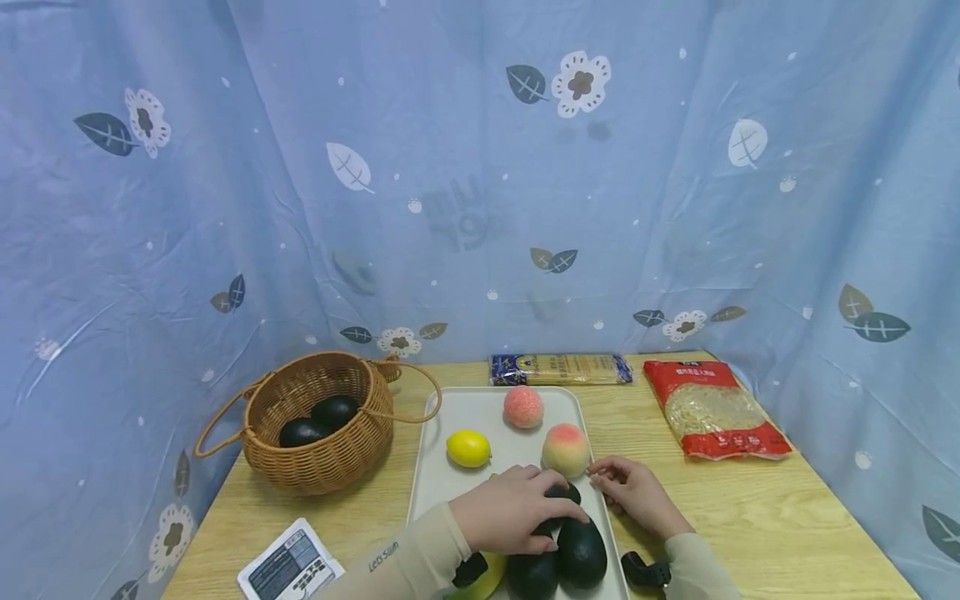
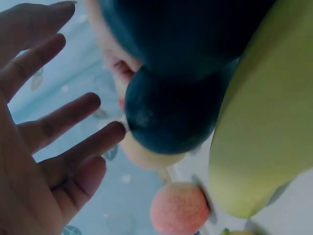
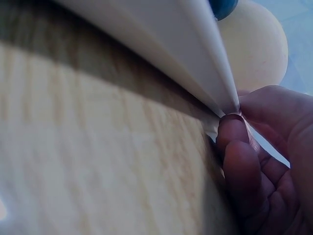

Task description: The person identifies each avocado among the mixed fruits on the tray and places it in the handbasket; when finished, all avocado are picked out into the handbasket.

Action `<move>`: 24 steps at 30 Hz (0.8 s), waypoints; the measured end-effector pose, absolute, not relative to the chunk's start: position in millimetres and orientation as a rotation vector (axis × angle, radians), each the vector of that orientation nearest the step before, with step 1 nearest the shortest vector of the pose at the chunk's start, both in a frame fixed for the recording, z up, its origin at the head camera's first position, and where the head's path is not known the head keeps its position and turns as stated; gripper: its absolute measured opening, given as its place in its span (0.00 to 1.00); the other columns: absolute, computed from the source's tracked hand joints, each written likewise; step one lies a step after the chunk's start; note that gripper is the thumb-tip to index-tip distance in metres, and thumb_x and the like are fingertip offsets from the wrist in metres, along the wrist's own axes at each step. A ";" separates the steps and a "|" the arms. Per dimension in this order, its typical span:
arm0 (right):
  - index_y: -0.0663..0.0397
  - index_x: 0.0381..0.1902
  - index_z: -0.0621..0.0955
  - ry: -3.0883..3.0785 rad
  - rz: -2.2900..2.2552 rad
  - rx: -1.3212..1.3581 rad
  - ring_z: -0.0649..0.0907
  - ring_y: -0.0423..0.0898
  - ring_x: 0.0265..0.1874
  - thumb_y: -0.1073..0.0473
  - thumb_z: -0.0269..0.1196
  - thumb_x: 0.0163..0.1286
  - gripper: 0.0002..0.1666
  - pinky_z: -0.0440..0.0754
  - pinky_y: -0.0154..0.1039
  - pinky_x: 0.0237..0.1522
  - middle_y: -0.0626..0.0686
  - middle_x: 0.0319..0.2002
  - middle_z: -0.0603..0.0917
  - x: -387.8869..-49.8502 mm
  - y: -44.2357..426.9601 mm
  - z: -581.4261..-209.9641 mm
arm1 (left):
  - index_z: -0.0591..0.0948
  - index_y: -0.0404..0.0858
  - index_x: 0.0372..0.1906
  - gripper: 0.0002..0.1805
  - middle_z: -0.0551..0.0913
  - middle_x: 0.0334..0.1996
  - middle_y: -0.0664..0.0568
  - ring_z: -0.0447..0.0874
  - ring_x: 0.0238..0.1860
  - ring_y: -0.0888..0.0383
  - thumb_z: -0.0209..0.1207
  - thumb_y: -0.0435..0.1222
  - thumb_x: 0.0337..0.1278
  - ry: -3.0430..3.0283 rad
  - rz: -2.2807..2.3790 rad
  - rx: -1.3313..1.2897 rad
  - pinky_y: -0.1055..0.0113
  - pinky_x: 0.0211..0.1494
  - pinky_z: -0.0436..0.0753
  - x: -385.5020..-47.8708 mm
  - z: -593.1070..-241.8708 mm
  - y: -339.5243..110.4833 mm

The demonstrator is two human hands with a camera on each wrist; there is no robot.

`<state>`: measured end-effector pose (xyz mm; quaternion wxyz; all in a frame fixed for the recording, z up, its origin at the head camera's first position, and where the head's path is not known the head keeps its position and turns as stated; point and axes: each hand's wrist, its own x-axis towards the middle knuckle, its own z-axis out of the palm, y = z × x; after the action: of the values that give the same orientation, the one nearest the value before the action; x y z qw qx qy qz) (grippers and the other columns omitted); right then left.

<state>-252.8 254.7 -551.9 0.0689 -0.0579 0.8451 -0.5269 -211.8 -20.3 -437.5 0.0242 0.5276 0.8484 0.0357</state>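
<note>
My left hand (image 1: 513,510) hovers over several dark avocados (image 1: 582,554) at the near end of the white tray (image 1: 442,492). In the left wrist view its fingers are spread, with one fingertip close beside an avocado (image 2: 168,115); whether they touch, I cannot tell. A yellow-green banana (image 2: 264,122) lies next to the avocados, partly beneath my left wrist in the head view. At the tray's right edge, my right hand (image 1: 636,493) pinches the rim between thumb and finger. Just inside that rim sits a peach (image 1: 566,450).
Farther up the tray lie a lemon (image 1: 468,448) and a pink peach-like fruit (image 1: 523,407). A wicker basket (image 1: 318,458) with two avocados stands left. Behind the tray is a noodle packet (image 1: 561,369), at right a red bag (image 1: 716,410), and a white-framed device (image 1: 291,563) front left.
</note>
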 end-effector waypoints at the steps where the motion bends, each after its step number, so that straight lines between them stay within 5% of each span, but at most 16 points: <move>1: 0.60 0.50 0.85 2.545 -1.586 -0.178 0.78 0.46 0.23 0.66 0.64 0.76 0.08 0.79 0.36 0.24 0.51 0.30 0.79 -252.8 254.7 -552.0 | 0.77 0.63 0.71 0.27 0.75 0.68 0.54 0.77 0.61 0.60 0.66 0.52 0.70 2.638 0.075 1.654 0.66 0.63 0.76 -210.9 -439.6 -18.5; 11: 0.62 0.50 0.85 2.514 -1.619 -0.228 0.76 0.43 0.21 0.66 0.64 0.76 0.08 0.77 0.35 0.23 0.51 0.29 0.79 -254.0 254.7 -552.6 | 0.82 0.64 0.64 0.22 0.78 0.64 0.57 0.76 0.61 0.59 0.68 0.53 0.67 2.767 -0.046 1.612 0.64 0.62 0.76 -211.6 -449.9 -15.7; 24: 0.62 0.51 0.85 2.505 -1.636 -0.240 0.76 0.43 0.21 0.67 0.63 0.77 0.09 0.77 0.35 0.23 0.51 0.30 0.79 -253.8 256.6 -552.7 | 0.83 0.65 0.63 0.25 0.78 0.64 0.54 0.80 0.43 0.57 0.74 0.46 0.62 2.843 -0.035 1.299 0.64 0.53 0.80 -229.4 -465.1 -11.8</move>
<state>-253.8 256.6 -552.7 0.0701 -0.0798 0.8324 -0.5438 -229.4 -11.8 -465.1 0.0079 0.4156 0.9094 -0.0111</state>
